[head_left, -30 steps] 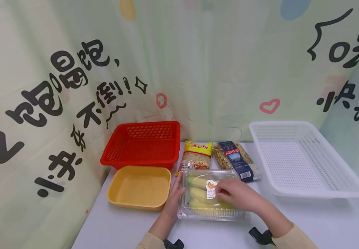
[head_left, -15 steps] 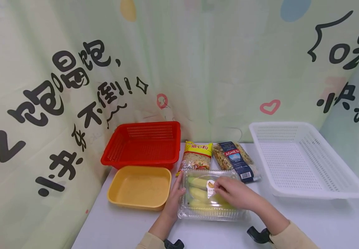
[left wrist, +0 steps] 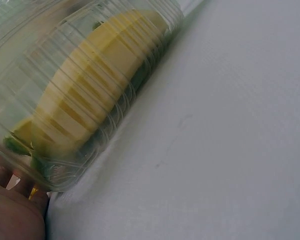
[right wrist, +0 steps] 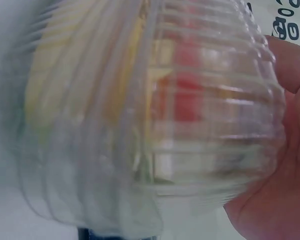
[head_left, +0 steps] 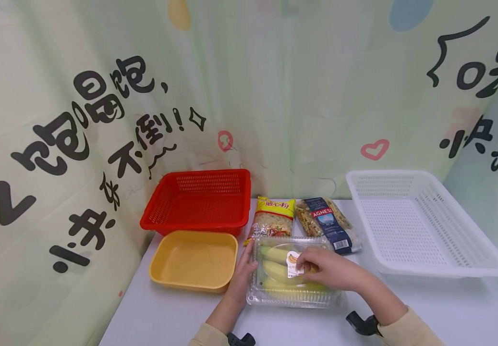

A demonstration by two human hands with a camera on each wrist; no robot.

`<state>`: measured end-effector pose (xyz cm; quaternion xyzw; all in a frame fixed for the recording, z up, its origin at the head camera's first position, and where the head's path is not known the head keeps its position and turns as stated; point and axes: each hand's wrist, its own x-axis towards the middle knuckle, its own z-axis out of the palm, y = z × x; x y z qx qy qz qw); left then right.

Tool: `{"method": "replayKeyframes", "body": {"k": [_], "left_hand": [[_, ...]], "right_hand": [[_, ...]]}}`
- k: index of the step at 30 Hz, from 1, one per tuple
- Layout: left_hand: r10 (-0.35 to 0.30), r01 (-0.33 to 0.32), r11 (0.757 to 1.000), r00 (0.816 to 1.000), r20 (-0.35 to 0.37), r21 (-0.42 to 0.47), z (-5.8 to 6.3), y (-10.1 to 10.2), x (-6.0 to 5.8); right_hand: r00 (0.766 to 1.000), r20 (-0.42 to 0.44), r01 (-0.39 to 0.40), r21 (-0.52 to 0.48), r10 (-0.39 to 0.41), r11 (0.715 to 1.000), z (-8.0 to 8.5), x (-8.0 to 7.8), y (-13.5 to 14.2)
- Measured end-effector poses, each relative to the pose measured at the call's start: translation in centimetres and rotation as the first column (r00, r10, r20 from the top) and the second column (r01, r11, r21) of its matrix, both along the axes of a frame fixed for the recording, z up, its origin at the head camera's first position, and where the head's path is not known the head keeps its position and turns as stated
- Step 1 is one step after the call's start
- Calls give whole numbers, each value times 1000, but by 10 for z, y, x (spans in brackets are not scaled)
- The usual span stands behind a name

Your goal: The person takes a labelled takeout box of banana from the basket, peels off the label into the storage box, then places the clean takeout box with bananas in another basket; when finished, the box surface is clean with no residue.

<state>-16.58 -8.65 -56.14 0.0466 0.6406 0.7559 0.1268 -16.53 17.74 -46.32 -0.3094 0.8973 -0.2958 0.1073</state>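
Note:
A clear plastic clamshell box (head_left: pixel 292 299) with bananas (head_left: pixel 275 270) inside lies in front of me. My left hand (head_left: pixel 242 274) rests along the box's left side, fingers stretched toward the far corner. On the lid sits a white label (head_left: pixel 292 265) with a banana picture. The bent fingers of my right hand (head_left: pixel 328 269) touch the label's right edge, with a gap between index finger and thumb. The left wrist view shows the ribbed side of the box close up, a banana (left wrist: pixel 100 75) behind it. In the right wrist view the box partly hides my right hand (right wrist: pixel 285 145).
A yellow tub (head_left: pixel 193 283) stands left of the box, with a red basket (head_left: pixel 197 226) behind it. Two food bags, one yellow-topped bag (head_left: pixel 273 216) and one Agnesi bag (head_left: pixel 326 221), lie beyond the box. A white basket (head_left: pixel 404 230) stands at the right.
My right fingers have shifted slightly over the label, and index finger and thumb have spread apart. The left hand and the box have stayed in place.

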Motion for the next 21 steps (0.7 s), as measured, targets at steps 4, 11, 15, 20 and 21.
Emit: {"method": "replayKeyframes", "body": {"k": [4, 11, 15, 20, 21], "left_hand": [[3, -3, 1000, 1000, 5, -1, 1, 0, 1], [5, -4, 1000, 1000, 15, -15, 1, 0, 0], [7, -7, 1000, 1000, 9, -29, 0, 0, 0], [11, -11, 1000, 1000, 11, -28, -1, 0, -2], [14, -14, 999, 1000, 12, -31, -2, 1, -2]], "right_hand": [[1000, -22, 13, 20, -13, 1000, 0, 0, -3], [999, -31, 45, 28, -44, 999, 0, -1, -8], [998, -13, 58, -5, -58, 998, 1, 0, -8], [997, 11, 79, -35, -79, 996, 2, -1, -9], [997, 14, 82, -41, -82, 996, 2, -1, -9]]}}
